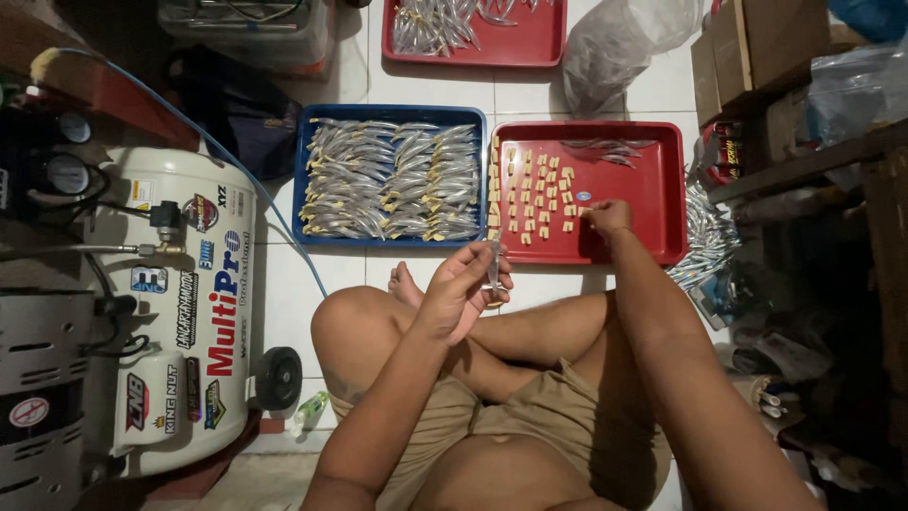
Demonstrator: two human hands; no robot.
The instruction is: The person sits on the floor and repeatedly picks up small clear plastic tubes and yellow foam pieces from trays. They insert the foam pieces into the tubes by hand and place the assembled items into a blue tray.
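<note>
My left hand [461, 289] is raised above my crossed legs, its fingers pinched on a thin silvery fish-shaped piece [494, 267] that hangs upright. My right hand [608, 217] reaches out to the red tray [662, 180], fingertips down on a small yellow piece [584, 212] at the end of rows of similar yellow pieces [534, 194]. A few silvery pieces [610, 149] lie at the far side of that tray. Left of it, a blue tray [303, 189] is packed with several rows of silvery pieces [392, 180] with yellow ends.
A white air compressor tank [189, 303] with gauges and a blue hose [246, 180] lies at the left. Another red tray [530, 43] of silvery pieces sits farther away. Plastic bags [615, 47], cardboard boxes [747, 43] and a loose silvery pile [705, 237] crowd the right.
</note>
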